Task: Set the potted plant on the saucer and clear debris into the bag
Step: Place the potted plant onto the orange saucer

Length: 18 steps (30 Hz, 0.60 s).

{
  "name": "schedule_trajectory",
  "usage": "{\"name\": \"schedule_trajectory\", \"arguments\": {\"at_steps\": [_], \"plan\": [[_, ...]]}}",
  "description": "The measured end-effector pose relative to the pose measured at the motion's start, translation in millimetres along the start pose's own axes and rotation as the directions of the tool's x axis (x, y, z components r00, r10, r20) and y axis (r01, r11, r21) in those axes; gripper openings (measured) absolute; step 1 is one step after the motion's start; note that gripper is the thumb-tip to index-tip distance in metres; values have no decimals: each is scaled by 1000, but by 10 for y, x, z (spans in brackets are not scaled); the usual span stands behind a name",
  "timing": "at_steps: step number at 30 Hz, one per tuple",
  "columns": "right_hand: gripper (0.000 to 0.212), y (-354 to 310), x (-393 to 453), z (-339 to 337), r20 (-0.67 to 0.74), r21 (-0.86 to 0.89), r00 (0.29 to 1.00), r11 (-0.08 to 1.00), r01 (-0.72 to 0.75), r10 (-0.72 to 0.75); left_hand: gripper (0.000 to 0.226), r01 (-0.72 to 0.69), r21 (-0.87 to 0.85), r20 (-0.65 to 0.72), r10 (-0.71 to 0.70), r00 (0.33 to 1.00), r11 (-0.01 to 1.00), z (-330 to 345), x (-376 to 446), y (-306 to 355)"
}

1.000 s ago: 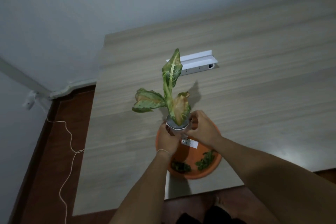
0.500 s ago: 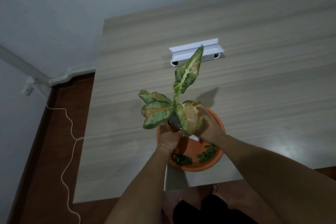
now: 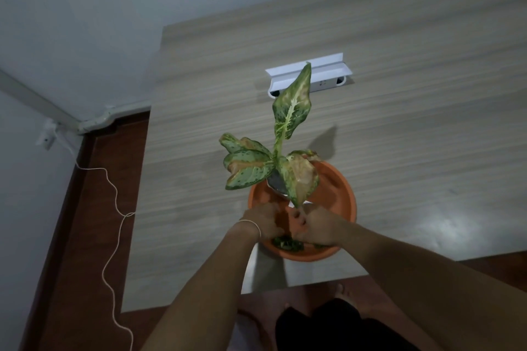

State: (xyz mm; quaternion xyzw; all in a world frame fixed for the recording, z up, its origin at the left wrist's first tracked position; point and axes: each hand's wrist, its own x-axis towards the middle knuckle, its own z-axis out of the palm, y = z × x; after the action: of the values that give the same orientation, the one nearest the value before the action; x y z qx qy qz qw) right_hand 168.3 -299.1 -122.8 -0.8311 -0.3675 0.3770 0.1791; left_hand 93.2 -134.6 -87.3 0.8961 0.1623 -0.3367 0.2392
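Your two forearms reach forward from the near edge of the tabletop (image 3: 399,128), and both hands meet low over the near part of the orange saucer (image 3: 346,194). Your left hand (image 3: 263,221), with a thin band at the wrist, has its fingers (image 3: 275,215) curled down into the saucer; your right hand (image 3: 320,225) sits just beside it, fingers bent toward the left hand. Whether either hand is pinching anything cannot be told, since the fingertips are blurred and partly hidden. The potted plant (image 3: 285,162) stands in the far left part of the saucer, its small grey pot mostly covered by speckled green and yellowed leaves, one tall leaf rising toward the far edge. Green debris (image 3: 288,244) lies in the saucer at its near rim, just below your hands. The saucer sits close to the near edge of the pale wood-grain tabletop. A white socket strip (image 3: 328,78) lies farther back. To the left, a white cord (image 3: 114,208) trails over the reddish floor (image 3: 94,236) beside a pale wall.
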Motion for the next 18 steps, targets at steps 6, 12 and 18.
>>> {"name": "schedule_trajectory", "arguments": {"at_steps": [6,12,18], "plan": [[32,-141,86,146,98,-243,993,967,82,-59,31,-66,211,45,58,997,975,137,38,26],[28,-255,116,236,19,-279,1000,960,10,-5,35,-76,255,-23,85,996,964,268,84,-15],[25,-328,139,288,-31,-312,998,948,-60,53,29,-76,245,-70,96,993,966,293,91,-21]]}}
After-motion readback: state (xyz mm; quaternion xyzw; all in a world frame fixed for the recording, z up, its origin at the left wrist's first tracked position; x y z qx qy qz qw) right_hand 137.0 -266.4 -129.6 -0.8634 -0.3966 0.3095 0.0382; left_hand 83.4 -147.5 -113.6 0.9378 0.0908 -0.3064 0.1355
